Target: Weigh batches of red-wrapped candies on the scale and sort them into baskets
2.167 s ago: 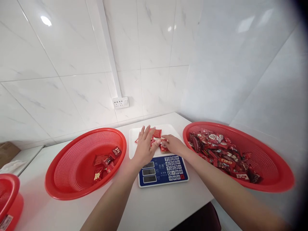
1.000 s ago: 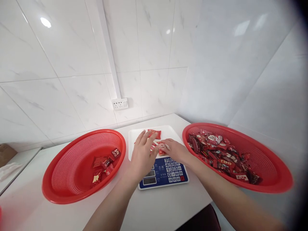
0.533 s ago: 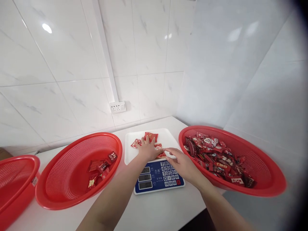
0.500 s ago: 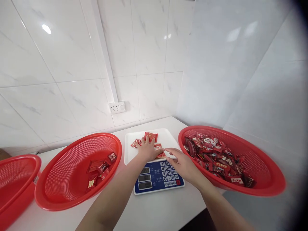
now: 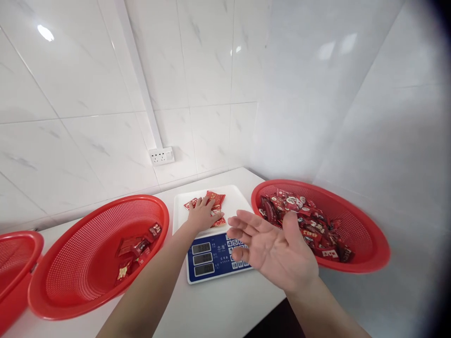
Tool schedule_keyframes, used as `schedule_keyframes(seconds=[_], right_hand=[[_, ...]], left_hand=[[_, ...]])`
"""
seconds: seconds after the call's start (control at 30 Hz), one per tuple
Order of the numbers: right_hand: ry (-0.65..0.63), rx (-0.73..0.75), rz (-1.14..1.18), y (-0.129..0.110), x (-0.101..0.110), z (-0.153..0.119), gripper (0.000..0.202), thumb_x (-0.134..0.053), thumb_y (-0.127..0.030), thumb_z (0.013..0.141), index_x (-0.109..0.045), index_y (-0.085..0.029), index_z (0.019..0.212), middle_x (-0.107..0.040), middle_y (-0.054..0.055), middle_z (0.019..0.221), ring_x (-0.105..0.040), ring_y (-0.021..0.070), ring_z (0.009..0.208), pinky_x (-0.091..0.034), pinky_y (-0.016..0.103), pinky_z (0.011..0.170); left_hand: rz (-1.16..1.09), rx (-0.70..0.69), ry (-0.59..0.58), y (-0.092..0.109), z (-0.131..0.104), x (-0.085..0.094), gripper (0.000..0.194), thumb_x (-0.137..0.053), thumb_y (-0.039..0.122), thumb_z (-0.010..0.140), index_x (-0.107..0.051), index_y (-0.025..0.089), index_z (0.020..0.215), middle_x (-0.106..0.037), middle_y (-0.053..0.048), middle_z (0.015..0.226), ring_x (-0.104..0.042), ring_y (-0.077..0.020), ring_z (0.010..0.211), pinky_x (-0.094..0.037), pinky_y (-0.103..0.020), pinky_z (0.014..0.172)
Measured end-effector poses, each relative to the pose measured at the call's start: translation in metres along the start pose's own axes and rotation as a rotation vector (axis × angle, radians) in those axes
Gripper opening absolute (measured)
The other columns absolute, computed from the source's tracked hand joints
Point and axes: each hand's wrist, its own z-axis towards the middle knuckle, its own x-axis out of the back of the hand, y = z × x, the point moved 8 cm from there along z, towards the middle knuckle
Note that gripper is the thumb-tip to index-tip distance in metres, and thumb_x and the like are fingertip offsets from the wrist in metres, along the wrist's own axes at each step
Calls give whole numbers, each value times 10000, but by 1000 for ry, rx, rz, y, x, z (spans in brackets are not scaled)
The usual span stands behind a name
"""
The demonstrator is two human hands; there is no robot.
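Red wrapped snack packets [image 5: 217, 199] lie on the white pan [image 5: 234, 199] of a digital scale [image 5: 223, 260]. My left hand [image 5: 202, 215] rests over these packets with its fingers spread, touching them and covering part of them. Palm up, my right hand [image 5: 278, 244] hangs in front of the scale with nothing in it, its thumb apart from the fingers. It hides the right side of the blue keypad. Behind it stands a red basket [image 5: 373, 253] heaped with red and brown packets [image 5: 317, 225].
At the left a red basket [image 5: 70, 263] holds several packets [image 5: 137, 249]. Another red basket [image 5: 17, 263] is cut off by the left edge. The white table [image 5: 207, 310] meets a tiled wall with a power socket [image 5: 161, 156].
My right hand has drawn away from the packets on the pan, nearer to me, and turned palm up. My left hand stays on the packets. The whole view has shifted slightly.
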Motion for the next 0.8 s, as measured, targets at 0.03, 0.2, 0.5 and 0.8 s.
schedule_keyframes(seconds=[0.03, 0.2, 0.5, 0.8], right_hand=[[-35, 9, -8, -3, -8, -2, 736, -94, -738, 784, -609, -329, 1113, -586, 53, 1190, -534, 219, 1055, -489, 351, 758], [-92, 6, -106, -7, -25, -7, 715, -191, -782, 739, -603, -341, 1123, -614, 68, 1117, -514, 245, 1064, -469, 391, 785], [-117, 42, -159, -10, -33, -10, 664, -213, -752, 766, -600, -358, 1134, -618, 53, 1117, -499, 250, 1085, -458, 403, 799], [-110, 0, -152, -3, -38, -7, 785, -105, -790, 732, -604, -319, 1113, -610, 78, 1119, -525, 235, 1041, -468, 384, 770]], left_hand=[[-2, -6, 2, -1, 0, 0, 628, -335, 612, 814, -404, 238, 1315, -329, -110, 1443, -276, -378, 1301, -188, -615, 1007], [5, 3, -6, -6, 0, -3, 673, -297, 671, 790, -405, 270, 1319, -341, -71, 1445, -272, -390, 1297, -123, -675, 993], [8, 33, -53, -7, -4, -4, 689, -272, 680, 786, -339, 301, 1357, -291, -24, 1473, -244, -334, 1318, -157, -577, 1040], [-10, 23, -91, -4, -7, -2, 645, -294, 632, 808, -353, 280, 1346, -261, -32, 1485, -146, -337, 1355, -89, -565, 1058]])
